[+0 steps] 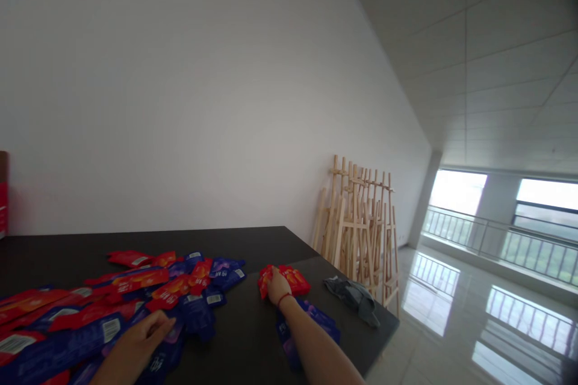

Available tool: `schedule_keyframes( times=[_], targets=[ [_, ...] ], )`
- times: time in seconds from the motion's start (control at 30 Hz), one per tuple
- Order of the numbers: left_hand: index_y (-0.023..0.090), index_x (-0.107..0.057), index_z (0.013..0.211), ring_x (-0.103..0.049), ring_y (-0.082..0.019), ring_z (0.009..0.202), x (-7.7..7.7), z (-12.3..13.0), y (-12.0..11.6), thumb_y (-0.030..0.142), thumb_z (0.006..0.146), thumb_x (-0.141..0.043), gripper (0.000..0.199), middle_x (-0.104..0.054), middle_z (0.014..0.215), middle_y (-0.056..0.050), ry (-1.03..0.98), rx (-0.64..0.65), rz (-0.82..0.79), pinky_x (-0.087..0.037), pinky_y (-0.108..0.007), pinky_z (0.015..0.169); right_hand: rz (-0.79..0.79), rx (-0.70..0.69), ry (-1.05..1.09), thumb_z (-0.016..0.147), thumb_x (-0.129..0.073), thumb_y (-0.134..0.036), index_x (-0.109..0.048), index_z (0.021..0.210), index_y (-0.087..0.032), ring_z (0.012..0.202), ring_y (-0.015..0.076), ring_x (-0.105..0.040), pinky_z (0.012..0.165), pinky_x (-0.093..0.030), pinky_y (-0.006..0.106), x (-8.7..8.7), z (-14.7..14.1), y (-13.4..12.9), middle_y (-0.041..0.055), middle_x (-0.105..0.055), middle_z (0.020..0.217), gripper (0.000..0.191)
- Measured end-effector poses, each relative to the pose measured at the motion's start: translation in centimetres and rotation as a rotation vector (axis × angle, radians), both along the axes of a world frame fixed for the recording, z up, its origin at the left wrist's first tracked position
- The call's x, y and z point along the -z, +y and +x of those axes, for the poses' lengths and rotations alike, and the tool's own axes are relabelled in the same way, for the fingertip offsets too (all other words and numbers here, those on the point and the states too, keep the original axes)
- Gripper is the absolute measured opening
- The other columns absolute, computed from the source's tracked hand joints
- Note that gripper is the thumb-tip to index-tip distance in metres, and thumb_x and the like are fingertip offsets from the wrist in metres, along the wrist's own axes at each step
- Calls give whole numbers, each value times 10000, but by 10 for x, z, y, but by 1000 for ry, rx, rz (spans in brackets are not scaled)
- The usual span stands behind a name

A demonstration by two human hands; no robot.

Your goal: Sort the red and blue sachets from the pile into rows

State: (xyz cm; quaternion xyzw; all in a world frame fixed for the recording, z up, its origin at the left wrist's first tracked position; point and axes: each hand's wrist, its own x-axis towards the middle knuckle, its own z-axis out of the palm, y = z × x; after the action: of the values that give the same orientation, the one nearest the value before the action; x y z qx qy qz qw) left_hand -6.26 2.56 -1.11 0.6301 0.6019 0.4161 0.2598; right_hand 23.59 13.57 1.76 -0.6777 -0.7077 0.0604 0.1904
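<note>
Pinching red sachets (293, 280) in your closed right hand (276, 286), set apart from the main heap beside blue sachets (323, 319); your open left hand (143, 338) lies at the mixed heap (135, 280), where most sachets remain.

The single head-worn camera looks forward and down over the dark table (253, 343), close above the left hand (138, 343) and right hand (280, 289) at 6 o'clock (a wide view), with the white wall (180, 102) at 12 o'clock, distant windows (456, 192) near 3 o'clock
</note>
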Motion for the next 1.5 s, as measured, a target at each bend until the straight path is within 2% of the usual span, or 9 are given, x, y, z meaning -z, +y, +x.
schedule_keyframes(
  times=[0.17, 0.27, 0.43, 0.6, 0.8, 1.0, 1.17, 1.3, 1.5],
  targets=[
    [272, -429, 562, -456, -175, 539, 12, -4, 6, 686, 707, -410, 439, -416, 538, 57, 4, -1, 34, -349, -281, 549, -116, 169, -135, 956, -573, -332, -568, 1244, -160, 993, 217, -635, 842, -541, 415, 4, -1, 10, 93, -625, 1160, 335],
    [270, -430, 569, -456, -172, 534, 18, -5, 9, 679, 727, -414, 439, -424, 539, 58, 10, 1, 45, -354, -275, 541, -100, 217, -227, 938, -556, -258, -588, 1258, -136, 1081, 279, -621, 862, -511, 415, 6, -6, 11, 172, -618, 1201, 344],
    [266, -415, 571, -436, -163, 530, 14, -3, 6, 667, 729, -422, 431, -403, 538, 61, 10, 25, 28, -351, -263, 539, -16, 146, -357, 906, -525, -214, -557, 1337, -134, 1345, 321, -404, 1048, -354, 467, 13, -14, 8, 202, -473, 1428, 440],
    [261, -425, 588, -398, -152, 519, 13, -3, 4, 673, 714, -480, 434, -356, 546, 71, -4, 47, -13, -312, -258, 531, -65, 125, -393, 927, -444, -164, -569, 1326, -91, 1229, 324, -532, 927, -449, 445, 19, -16, 10, 226, -586, 1296, 425],
    [254, -438, 586, -419, -157, 538, 19, -5, 6, 632, 736, -474, 408, -383, 558, 64, 6, 75, 19, -320, -262, 542, -42, 68, -429, 924, -460, -154, -624, 1263, -114, 1220, 305, -542, 929, -458, 436, 17, -17, 10, 219, -605, 1262, 379],
    [257, -448, 580, -433, -162, 535, 13, -2, 2, 624, 722, -458, 394, -407, 550, 60, 0, 59, 7, -328, -269, 545, -10, 24, -433, 901, -446, -104, -664, 1190, -105, 1195, 319, -543, 936, -449, 461, 7, -23, 6, 229, -608, 1232, 362],
    [251, -453, 598, -410, -154, 535, 16, 0, 4, 638, 728, -449, 408, -399, 560, 64, 2, 65, 0, -310, -268, 550, 66, -180, -362, 911, -488, -198, -662, 1157, -105, 1213, 309, -518, 986, -411, 464, 0, -68, 0, 203, -593, 1257, 315],
    [252, -447, 591, -413, -154, 545, 19, -1, 6, 664, 719, -459, 431, -408, 562, 63, 0, 61, 1, -330, -268, 554, 80, -349, -256, 861, -603, -367, -576, 1267, -120, 1241, 298, -514, 1010, -412, 453, 4, -123, 3, 184, -552, 1342, 476],
    [252, -478, 603, -495, -170, 581, 24, -4, 8, 553, 771, -421, 349, -493, 579, 43, 10, 72, 47, -381, -276, 587, 21, -367, -176, 866, -597, -380, -575, 1227, -26, 1143, 333, -605, 940, -475, 460, 7, -187, 8, 243, -635, 1203, 506]
  ],
)
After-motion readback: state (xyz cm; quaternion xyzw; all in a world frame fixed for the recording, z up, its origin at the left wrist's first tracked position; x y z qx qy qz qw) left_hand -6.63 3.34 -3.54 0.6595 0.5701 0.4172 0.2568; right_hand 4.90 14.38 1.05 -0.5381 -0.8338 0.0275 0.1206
